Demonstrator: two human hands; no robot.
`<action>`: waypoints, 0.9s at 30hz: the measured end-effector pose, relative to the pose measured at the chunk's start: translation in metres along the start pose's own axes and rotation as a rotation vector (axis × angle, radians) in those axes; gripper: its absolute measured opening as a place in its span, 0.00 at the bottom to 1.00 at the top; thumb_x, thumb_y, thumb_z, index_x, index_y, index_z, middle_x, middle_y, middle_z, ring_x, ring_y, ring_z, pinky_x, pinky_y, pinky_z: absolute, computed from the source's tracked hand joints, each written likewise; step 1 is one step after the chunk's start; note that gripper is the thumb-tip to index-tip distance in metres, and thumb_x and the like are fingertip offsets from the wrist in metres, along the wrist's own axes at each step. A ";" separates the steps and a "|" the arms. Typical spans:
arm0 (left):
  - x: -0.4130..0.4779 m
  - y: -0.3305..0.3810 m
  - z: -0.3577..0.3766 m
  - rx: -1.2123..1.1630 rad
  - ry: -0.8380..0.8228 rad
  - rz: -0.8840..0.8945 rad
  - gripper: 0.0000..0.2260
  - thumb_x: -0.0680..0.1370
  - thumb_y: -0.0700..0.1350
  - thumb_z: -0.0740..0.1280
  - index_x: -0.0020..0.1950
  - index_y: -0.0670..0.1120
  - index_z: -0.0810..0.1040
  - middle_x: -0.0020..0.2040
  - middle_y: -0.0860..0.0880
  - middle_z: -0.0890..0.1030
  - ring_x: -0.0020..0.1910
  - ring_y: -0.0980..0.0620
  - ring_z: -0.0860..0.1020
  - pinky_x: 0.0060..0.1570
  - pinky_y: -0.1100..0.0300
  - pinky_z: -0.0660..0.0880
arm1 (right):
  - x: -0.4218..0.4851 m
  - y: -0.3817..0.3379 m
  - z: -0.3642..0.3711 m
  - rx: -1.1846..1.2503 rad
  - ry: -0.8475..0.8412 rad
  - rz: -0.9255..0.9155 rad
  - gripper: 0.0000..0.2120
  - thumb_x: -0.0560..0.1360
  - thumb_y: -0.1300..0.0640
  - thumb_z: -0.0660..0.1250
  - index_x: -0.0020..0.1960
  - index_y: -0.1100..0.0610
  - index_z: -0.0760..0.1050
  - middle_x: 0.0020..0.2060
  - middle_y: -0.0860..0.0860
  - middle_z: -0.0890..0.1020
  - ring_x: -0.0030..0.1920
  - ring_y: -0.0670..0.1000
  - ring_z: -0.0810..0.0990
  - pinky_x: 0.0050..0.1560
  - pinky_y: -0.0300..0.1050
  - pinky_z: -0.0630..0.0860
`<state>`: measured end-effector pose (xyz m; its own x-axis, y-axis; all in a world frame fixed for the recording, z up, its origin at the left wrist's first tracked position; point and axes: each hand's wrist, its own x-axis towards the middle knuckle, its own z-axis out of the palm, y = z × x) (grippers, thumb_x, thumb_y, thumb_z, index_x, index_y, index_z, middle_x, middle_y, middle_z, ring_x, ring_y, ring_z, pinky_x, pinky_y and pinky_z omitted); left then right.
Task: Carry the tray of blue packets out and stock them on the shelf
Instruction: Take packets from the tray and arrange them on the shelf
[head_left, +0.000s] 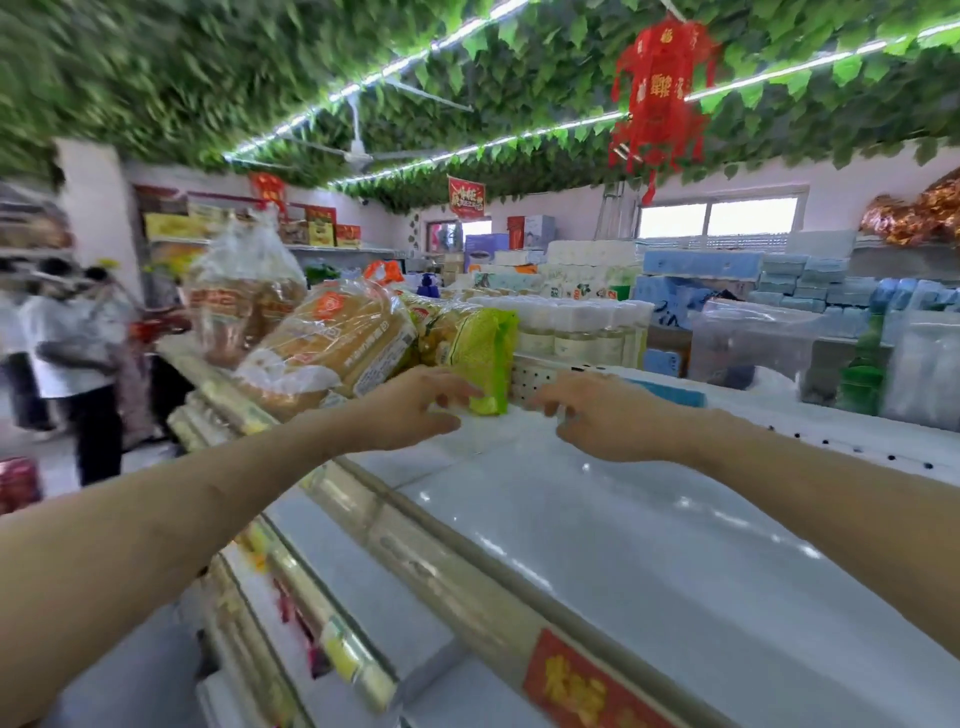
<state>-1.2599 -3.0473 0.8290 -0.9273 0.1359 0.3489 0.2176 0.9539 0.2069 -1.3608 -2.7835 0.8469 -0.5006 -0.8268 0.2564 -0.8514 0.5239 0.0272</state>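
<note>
Shelf (597, 545) top up close is glossy white, with a clear plastic rail (467, 587) along the front edge and one red label (587, 691) on it. Both bare arms reach out over it. Left hand (415, 410) has its fingers loose and spread, tips against one crinkly green packet (483, 358) standing upright. Right hand (597, 415) has its fingers loosely curled, with nothing in them that I can see. Just behind it one flat blue strip (670, 392) lies on the shelf, too blurry to tell if it's a packet. Further left, two clear bread bags (332, 348) lean, then a row of white-capped bottles (576, 325).
</note>
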 end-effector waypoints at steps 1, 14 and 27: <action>-0.021 -0.003 -0.010 0.018 0.006 -0.043 0.19 0.81 0.44 0.69 0.72 0.55 0.76 0.60 0.56 0.77 0.56 0.57 0.76 0.59 0.57 0.75 | 0.006 -0.014 0.000 0.011 0.005 -0.057 0.19 0.80 0.56 0.64 0.70 0.44 0.74 0.61 0.45 0.78 0.58 0.49 0.76 0.62 0.51 0.75; -0.278 0.017 -0.067 0.046 0.159 -0.530 0.16 0.82 0.47 0.68 0.69 0.60 0.77 0.61 0.64 0.77 0.59 0.66 0.76 0.59 0.63 0.74 | 0.040 -0.229 0.002 -0.007 -0.076 -0.644 0.24 0.82 0.41 0.62 0.75 0.45 0.67 0.69 0.49 0.73 0.66 0.53 0.74 0.64 0.57 0.73; -0.482 0.005 0.065 -0.081 -0.043 -0.934 0.19 0.79 0.42 0.69 0.69 0.53 0.78 0.60 0.55 0.81 0.56 0.58 0.80 0.63 0.55 0.77 | -0.001 -0.348 0.200 0.244 -0.523 -0.702 0.20 0.80 0.49 0.67 0.71 0.49 0.73 0.61 0.49 0.79 0.55 0.48 0.78 0.51 0.42 0.73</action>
<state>-0.8322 -3.0902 0.6023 -0.7472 -0.6641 -0.0241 -0.6013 0.6602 0.4501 -1.0951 -3.0063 0.6441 0.1889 -0.9582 -0.2149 -0.9672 -0.1437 -0.2094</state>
